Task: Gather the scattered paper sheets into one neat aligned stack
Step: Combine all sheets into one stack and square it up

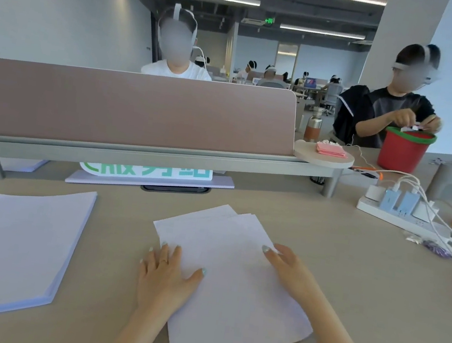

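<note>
A loose pile of white paper sheets [233, 277] lies in the middle of the desk, its far corners fanned out of line. My left hand [165, 276] lies flat on the pile's left edge with the fingers spread. My right hand [290, 270] rests on the right edge, with the thumb laid on top of the sheets. A thick, squared stack of white paper [14, 243] sits apart on the left side of the desk.
A pink divider screen [134, 109] on a grey rail runs across the back of the desk. A power strip [399, 209] with chargers and white cables sits at the right, a bottle beside it. A red bucket [403, 151] and another person are beyond.
</note>
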`<action>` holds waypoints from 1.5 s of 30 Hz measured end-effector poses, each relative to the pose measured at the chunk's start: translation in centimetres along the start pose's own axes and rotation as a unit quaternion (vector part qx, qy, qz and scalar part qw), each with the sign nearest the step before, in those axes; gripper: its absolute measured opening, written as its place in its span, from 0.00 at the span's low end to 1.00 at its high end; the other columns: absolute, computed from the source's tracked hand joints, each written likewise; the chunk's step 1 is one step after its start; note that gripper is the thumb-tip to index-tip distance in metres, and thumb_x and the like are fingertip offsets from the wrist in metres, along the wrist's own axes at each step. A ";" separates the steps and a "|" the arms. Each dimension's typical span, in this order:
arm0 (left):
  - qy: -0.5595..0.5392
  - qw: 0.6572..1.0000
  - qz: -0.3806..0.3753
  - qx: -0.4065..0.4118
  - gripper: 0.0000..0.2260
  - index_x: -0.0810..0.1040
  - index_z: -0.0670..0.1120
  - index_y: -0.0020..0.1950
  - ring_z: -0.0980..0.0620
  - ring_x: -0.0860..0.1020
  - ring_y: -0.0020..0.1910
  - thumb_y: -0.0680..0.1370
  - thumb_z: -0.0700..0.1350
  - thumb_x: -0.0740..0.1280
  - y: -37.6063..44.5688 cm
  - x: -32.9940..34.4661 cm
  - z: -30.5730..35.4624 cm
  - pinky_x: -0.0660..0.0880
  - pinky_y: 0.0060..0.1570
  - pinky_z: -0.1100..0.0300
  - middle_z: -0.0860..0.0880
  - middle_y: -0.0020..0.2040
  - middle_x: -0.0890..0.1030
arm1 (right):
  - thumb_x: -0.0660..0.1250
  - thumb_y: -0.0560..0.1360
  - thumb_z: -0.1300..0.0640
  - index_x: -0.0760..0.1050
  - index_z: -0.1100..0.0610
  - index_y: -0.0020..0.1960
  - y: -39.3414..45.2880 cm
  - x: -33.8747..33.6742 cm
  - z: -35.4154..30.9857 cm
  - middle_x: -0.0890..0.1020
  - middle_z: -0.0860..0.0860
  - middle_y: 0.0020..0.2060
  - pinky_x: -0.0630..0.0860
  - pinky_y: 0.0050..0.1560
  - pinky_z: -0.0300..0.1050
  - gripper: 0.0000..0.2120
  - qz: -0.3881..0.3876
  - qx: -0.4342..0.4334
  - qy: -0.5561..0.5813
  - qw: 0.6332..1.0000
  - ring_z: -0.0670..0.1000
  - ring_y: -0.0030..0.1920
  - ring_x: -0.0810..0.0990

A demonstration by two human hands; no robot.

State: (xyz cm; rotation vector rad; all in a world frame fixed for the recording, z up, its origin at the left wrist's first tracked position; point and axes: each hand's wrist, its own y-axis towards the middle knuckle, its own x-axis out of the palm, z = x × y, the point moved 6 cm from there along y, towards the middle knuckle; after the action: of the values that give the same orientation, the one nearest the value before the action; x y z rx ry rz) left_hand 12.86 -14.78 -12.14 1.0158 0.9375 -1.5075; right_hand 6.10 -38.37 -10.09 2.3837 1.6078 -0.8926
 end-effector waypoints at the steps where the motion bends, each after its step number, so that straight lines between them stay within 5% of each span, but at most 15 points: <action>1: -0.012 1.000 0.004 -0.003 0.35 0.48 0.51 0.78 0.43 0.43 0.78 0.76 0.66 0.51 0.0 -0.1 -0.1 0.43 0.75 0.50 0.48 0.79 0.45 | 0.59 0.76 0.39 0.74 0.51 0.60 -0.1 0.6 -0.5 0.77 0.45 0.53 0.71 0.54 0.44 0.20 -0.020 0.000 0.074 0.997 0.49 0.53 0.78; 3: -0.057 0.998 0.014 -0.007 0.35 0.48 0.49 0.78 0.45 0.45 0.78 0.76 0.64 0.54 0.2 -0.6 -0.3 0.44 0.75 0.51 0.48 0.79 0.46 | 0.59 0.78 0.45 0.75 0.49 0.51 -0.3 0.9 -1.1 0.78 0.47 0.48 0.71 0.47 0.42 0.11 -0.022 -0.010 0.112 0.993 0.47 0.45 0.77; 4: -0.098 0.995 0.017 -0.012 0.34 0.49 0.48 0.78 0.46 0.46 0.78 0.77 0.62 0.56 0.3 -0.8 -0.6 0.46 0.75 0.52 0.48 0.79 0.46 | 0.60 0.78 0.46 0.74 0.49 0.55 -0.5 0.7 -1.2 0.77 0.47 0.52 0.69 0.50 0.42 0.10 -0.004 -0.013 0.099 0.995 0.48 0.49 0.77; 6: -0.255 0.966 0.023 -0.040 0.33 0.51 0.47 0.77 0.48 0.49 0.78 0.78 0.56 0.60 0.2 -1.9 -1.1 0.50 0.75 0.53 0.49 0.79 0.48 | 0.60 0.78 0.45 0.68 0.50 0.69 -0.5 -0.4 -0.6 0.76 0.49 0.59 0.66 0.55 0.43 0.22 0.049 -0.008 0.040 0.998 0.50 0.61 0.74; 9: -0.447 0.890 0.037 -0.085 0.26 0.60 0.45 0.75 0.49 0.62 0.73 0.78 0.48 0.63 0.4 -3.2 -1.7 0.63 0.62 0.58 0.53 0.72 0.63 | 0.58 0.77 0.40 0.64 0.50 0.72 -0.2 -0.6 0.7 0.74 0.49 0.66 0.66 0.66 0.50 0.27 0.066 0.013 -0.055 0.996 0.53 0.68 0.70; 12: -0.585 0.803 0.010 -0.112 0.05 0.76 0.43 0.52 0.46 0.76 0.50 0.77 0.41 0.64 0.9 -3.5 -2.1 0.69 0.45 0.59 0.51 0.50 0.77 | 0.57 0.76 0.38 0.65 0.49 0.72 -0.5 0.8 0.4 0.72 0.46 0.69 0.66 0.67 0.50 0.27 0.023 0.002 -0.019 1.000 0.51 0.68 0.70; 14: -0.625 0.772 0.000 -0.117 0.06 0.70 0.46 0.37 0.51 0.71 0.35 0.73 0.39 0.65 1.2 -3.4 -2.7 0.68 0.36 0.60 0.49 0.37 0.73 | 0.57 0.77 0.39 0.64 0.50 0.72 -0.9 1.8 -0.3 0.70 0.46 0.70 0.67 0.62 0.44 0.27 0.002 -0.014 0.000 1.000 0.50 0.68 0.70; 17: -0.628 0.768 -0.021 -0.125 0.08 0.73 0.44 0.37 0.48 0.73 0.35 0.76 0.37 0.62 1.2 -3.2 -3.3 0.70 0.36 0.58 0.48 0.33 0.76 | 0.57 0.78 0.40 0.66 0.51 0.71 -1.1 2.0 -0.7 0.72 0.47 0.69 0.66 0.57 0.43 0.25 0.017 -0.023 0.000 1.000 0.50 0.67 0.71; 22: -0.604 0.781 -0.078 -0.138 0.07 0.79 0.46 0.49 0.48 0.80 0.42 0.77 0.46 0.63 0.8 -2.5 -3.2 0.75 0.37 0.57 0.47 0.43 0.83 | 0.57 0.78 0.40 0.68 0.52 0.69 -1.2 1.9 -0.8 0.76 0.47 0.65 0.68 0.53 0.43 0.24 0.034 -0.037 -0.003 0.999 0.47 0.57 0.74; 27: -0.540 0.833 -0.012 -0.119 0.03 0.78 0.47 0.44 0.49 0.79 0.41 0.75 0.45 0.65 0.7 -2.8 -2.6 0.71 0.38 0.58 0.48 0.44 0.82 | 0.59 0.78 0.44 0.70 0.49 0.66 -1.5 2.3 -0.5 0.78 0.45 0.60 0.71 0.56 0.46 0.19 0.075 -0.047 -0.021 0.996 0.50 0.60 0.75; 31: -0.499 0.864 0.023 -0.070 0.05 0.76 0.51 0.44 0.49 0.79 0.45 0.74 0.42 0.64 0.8 -3.5 -2.3 0.73 0.44 0.56 0.50 0.46 0.81 | 0.58 0.78 0.45 0.67 0.46 0.69 -2.0 2.9 -1.0 0.77 0.44 0.57 0.59 0.64 0.45 0.20 0.121 -0.063 -0.156 0.978 0.50 0.67 0.66; 34: -0.554 0.826 -0.026 -0.099 0.07 0.79 0.47 0.50 0.48 0.80 0.47 0.77 0.40 0.62 1.0 -3.1 -2.5 0.73 0.43 0.56 0.48 0.49 0.83 | 0.55 0.78 0.44 0.63 0.45 0.71 -2.3 3.6 -1.3 0.71 0.41 0.67 0.54 0.66 0.43 0.22 0.117 -0.069 -0.211 0.968 0.47 0.71 0.61; 40: -0.634 0.760 -0.057 -0.130 0.13 0.75 0.42 0.62 0.47 0.80 0.53 0.78 0.41 0.63 0.9 -2.5 -2.2 0.73 0.40 0.57 0.45 0.57 0.81 | 0.55 0.78 0.44 0.63 0.44 0.71 -2.1 3.4 -1.2 0.71 0.41 0.67 0.54 0.67 0.44 0.22 0.116 -0.069 -0.200 0.970 0.47 0.71 0.61; 45: -0.683 0.709 -0.113 -0.133 0.08 0.79 0.43 0.53 0.47 0.80 0.45 0.78 0.42 0.62 0.2 -2.6 -1.4 0.75 0.41 0.56 0.44 0.49 0.82 | 0.55 0.77 0.44 0.64 0.44 0.71 -2.2 3.4 -1.2 0.72 0.41 0.67 0.54 0.67 0.44 0.22 0.120 -0.076 -0.198 0.970 0.47 0.71 0.62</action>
State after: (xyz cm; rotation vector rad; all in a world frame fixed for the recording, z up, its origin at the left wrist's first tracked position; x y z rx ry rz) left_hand 13.50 -12.69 -10.20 -0.5570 0.1208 -1.7060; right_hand 5.52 -34.27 -10.48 2.0715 1.1664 -1.0665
